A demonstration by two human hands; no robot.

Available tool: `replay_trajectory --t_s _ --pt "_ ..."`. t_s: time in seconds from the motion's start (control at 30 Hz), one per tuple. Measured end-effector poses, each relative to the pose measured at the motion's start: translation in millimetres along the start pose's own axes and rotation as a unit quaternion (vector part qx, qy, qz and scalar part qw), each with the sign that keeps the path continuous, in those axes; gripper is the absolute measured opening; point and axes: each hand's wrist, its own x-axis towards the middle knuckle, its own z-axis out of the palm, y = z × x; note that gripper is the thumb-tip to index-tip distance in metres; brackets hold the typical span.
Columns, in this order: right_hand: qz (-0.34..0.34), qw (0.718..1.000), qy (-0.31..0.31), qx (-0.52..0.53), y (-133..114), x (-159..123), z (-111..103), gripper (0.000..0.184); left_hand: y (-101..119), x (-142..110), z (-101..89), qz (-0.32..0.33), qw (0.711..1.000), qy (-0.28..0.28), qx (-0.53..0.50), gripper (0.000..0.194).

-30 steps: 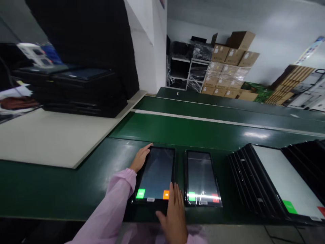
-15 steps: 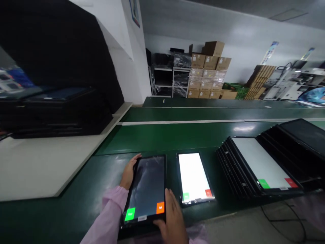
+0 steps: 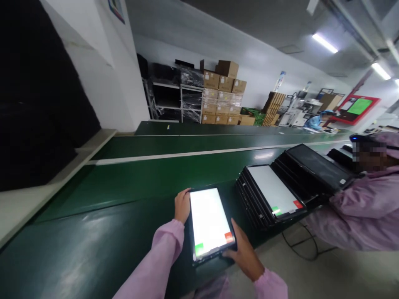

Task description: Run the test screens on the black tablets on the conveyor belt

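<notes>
A tablet-like display (image 3: 209,222) with a bright white screen lies between my hands on the green bench, near its front edge. Small green and red boxes show at the screen's lower corners. My left hand (image 3: 182,206) grips its upper left edge, fingers curled over the frame. At the lower right corner my right hand (image 3: 245,251) holds it, thumb below and fingers along the side. Whether another display lies under it I cannot tell.
To the right stands a stack of displays (image 3: 274,191), its top screen pale. Another dark stack (image 3: 318,164) leans behind it. A co-worker in a pink sleeve (image 3: 370,199) is at the far right. A white-edged panel (image 3: 59,180) borders the bench at left.
My hands have gone from a dark-screened display to the position of the white-screened one on its right. The dark screen no longer shows. My view has swung right, bringing a co-worker in.
</notes>
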Motion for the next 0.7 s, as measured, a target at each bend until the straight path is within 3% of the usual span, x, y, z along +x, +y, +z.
replay_trajectory --t_s 0.1,0.23,0.37,0.47,0.7 --pt "0.036 0.997 0.047 0.051 18 -3 26 0.112 -17 10 -5.9 0.003 0.999 -0.026 -0.032 0.049" --pt "0.043 0.992 0.097 0.072 24 -6 49 0.102 -20 19 -6.4 0.004 0.992 -0.094 -0.078 0.053" --pt "0.075 0.992 0.081 0.058 22 -3 51 0.114 -17 19 -2.0 0.025 0.995 -0.08 -0.06 0.047" --pt "0.067 0.995 0.073 0.026 20 0 49 0.109 -21 19 -3.6 0.044 0.998 -0.049 -0.025 0.044" --pt "0.068 0.997 0.005 0.027 36 -4 57 0.115 -30 5 -22.3 0.037 0.999 -0.036 0.007 0.042"
